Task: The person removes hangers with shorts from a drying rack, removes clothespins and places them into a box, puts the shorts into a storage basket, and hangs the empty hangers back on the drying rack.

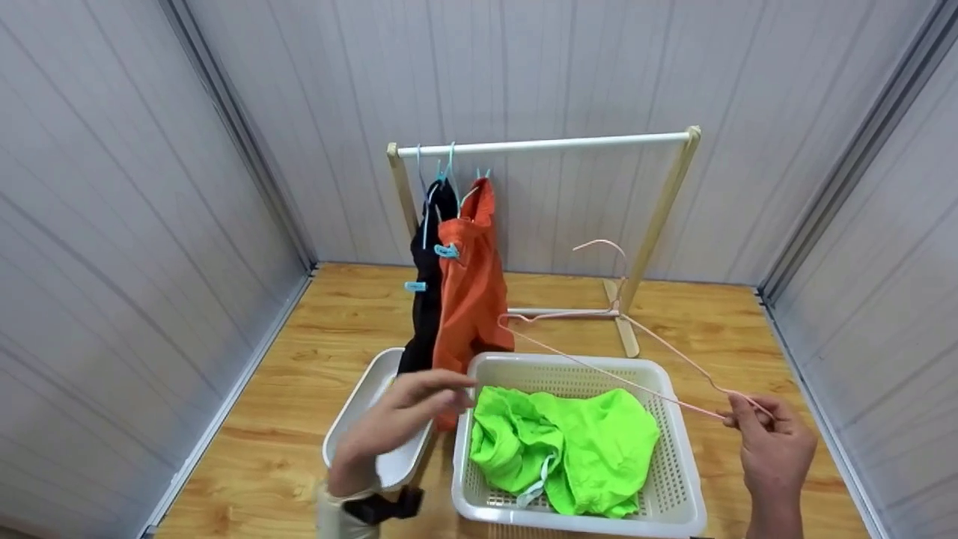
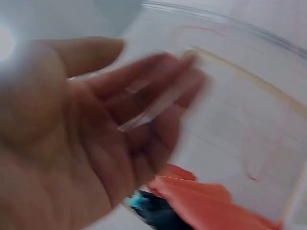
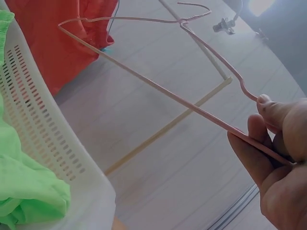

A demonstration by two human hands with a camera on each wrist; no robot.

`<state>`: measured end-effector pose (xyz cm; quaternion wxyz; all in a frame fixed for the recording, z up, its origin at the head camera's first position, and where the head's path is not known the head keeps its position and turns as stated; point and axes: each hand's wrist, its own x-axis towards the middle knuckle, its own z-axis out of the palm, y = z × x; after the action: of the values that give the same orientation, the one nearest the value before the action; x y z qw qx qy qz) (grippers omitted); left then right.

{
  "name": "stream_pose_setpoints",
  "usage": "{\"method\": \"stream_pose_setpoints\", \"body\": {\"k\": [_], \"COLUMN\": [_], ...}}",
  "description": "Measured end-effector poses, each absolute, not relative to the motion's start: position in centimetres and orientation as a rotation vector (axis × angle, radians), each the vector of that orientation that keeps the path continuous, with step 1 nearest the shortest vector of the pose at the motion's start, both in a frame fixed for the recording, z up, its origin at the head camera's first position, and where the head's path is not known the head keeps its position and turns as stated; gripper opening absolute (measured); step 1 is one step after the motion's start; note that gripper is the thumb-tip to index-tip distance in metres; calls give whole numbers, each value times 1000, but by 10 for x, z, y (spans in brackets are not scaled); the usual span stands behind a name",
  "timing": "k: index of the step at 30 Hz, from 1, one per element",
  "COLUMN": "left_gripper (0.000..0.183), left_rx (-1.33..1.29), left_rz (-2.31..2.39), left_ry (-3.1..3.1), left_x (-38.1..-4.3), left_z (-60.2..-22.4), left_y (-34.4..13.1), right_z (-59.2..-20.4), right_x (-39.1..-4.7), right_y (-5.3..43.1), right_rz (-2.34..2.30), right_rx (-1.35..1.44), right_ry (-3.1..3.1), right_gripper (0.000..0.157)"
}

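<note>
My right hand (image 1: 775, 442) pinches one end of a thin pink clothes hanger (image 1: 591, 363), holding it up over the right side of a white basket. The hanger's hook (image 1: 602, 243) points up and away, as the right wrist view also shows. Inside the basket (image 1: 685, 464) lies a crumpled lime-green garment (image 1: 591, 449) with a pale drawstring. Near the basket's left rim, my left hand (image 1: 397, 412) hovers with its fingers loosely bent. A blurred pale streak crosses those fingers in the left wrist view; what it is I cannot tell.
Behind stands a rack with a white rail (image 1: 554, 144) and wooden legs. Orange trousers (image 1: 475, 277) and a black garment (image 1: 426, 292) hang at its left end, with blue clips (image 1: 447, 251) on them. A white tray (image 1: 340, 427) is left of the basket. Panelled walls surround the wooden surface.
</note>
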<state>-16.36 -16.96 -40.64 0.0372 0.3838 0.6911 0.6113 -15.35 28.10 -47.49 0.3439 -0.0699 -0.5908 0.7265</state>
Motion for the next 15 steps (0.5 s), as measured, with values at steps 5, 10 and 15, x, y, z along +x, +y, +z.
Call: {"method": "stream_pose_setpoints", "body": {"k": [5, 10, 15], "left_gripper": [18, 16, 16], "left_rx": [1105, 557, 192], "left_rz": [2416, 2649, 2512], "left_ry": [2115, 2221, 2355], "left_x": [-168, -196, -244], "left_z": [-379, -355, -337], "left_y": [-216, -241, -246], "right_z": [-466, -457, -451], "right_x": [-152, -152, -160], "right_y": [280, 279, 275], "right_rz": [1897, 1891, 1900], "right_rx": [-133, -99, -3], "right_ry": [-1501, -1491, -1439], "right_gripper": [8, 4, 4]}}
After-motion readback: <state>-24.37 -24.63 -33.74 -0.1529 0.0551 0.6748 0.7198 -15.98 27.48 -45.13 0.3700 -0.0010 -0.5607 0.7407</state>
